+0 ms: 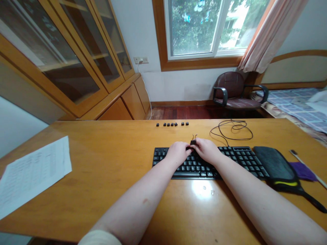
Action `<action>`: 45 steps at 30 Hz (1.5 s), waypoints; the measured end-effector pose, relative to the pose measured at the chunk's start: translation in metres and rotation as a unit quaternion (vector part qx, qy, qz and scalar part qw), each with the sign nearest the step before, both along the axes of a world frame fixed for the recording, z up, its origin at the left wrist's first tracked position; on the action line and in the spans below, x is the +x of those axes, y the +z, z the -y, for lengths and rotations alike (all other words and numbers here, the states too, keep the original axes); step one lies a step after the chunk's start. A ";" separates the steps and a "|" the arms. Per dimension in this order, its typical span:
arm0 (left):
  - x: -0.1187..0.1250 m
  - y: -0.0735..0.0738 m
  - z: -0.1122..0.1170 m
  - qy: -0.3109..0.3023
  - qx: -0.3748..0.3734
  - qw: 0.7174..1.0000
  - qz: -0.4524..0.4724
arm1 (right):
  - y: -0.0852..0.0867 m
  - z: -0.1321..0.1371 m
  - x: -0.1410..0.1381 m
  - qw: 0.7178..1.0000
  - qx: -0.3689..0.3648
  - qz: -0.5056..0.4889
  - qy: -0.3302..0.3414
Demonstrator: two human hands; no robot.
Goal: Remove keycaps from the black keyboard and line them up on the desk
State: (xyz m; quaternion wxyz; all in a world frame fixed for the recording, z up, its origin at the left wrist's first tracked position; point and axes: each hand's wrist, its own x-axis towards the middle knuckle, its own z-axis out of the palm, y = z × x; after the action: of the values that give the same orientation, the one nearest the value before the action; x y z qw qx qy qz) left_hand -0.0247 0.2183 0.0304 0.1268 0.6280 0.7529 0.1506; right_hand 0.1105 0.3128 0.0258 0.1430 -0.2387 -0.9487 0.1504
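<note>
My two hands meet over the upper middle of the keyboard (195, 169), which lies flat on the bench (109, 163). My right grip (206, 150) pinches a small dark tool (193, 142) between thumb and fingers; its two thin prongs point up and away from me, over the keyboard's far edge. My left grip (178, 152) is bent in close, fingertips beside the tool and nearly meeting those of the right. I cannot tell whether the left one grasps anything, since the fingers hide what lies between them.

Beyond the keyboard, near the bench's far edge, seven black keys (172, 124) lie in a broken row: one alone at the left, four close together, then two more. The black cord (220, 127) runs from the keyboard's far edge and lies in loose loops behind it. Just beside the keyboard's right end sits a dark duster (277, 163) with a yellow stripe, its handle toward the right. Past that, a pale-handled brush (309, 169) lies across a purple cloth (302, 170). Well off to my left are papers (38, 173).
</note>
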 end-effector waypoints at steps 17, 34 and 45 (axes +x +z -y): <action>0.001 -0.002 0.002 0.020 0.063 0.995 0.071 | 0.003 -0.007 -0.001 0.981 -0.131 -0.136 -0.035; -0.001 -0.001 0.003 0.048 0.178 0.966 0.180 | -0.009 -0.013 -0.003 0.851 -0.410 -0.325 -0.044; -0.002 -0.010 0.000 0.077 0.223 0.930 0.282 | -0.008 -0.006 -0.002 0.869 -0.369 -0.329 0.013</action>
State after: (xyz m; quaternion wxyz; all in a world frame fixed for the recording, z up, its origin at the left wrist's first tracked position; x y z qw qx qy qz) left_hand -0.0272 0.2184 0.0201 0.1783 0.5117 0.6791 0.4951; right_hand 0.1081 0.3185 0.0181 0.3468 -0.1986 -0.7249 0.5611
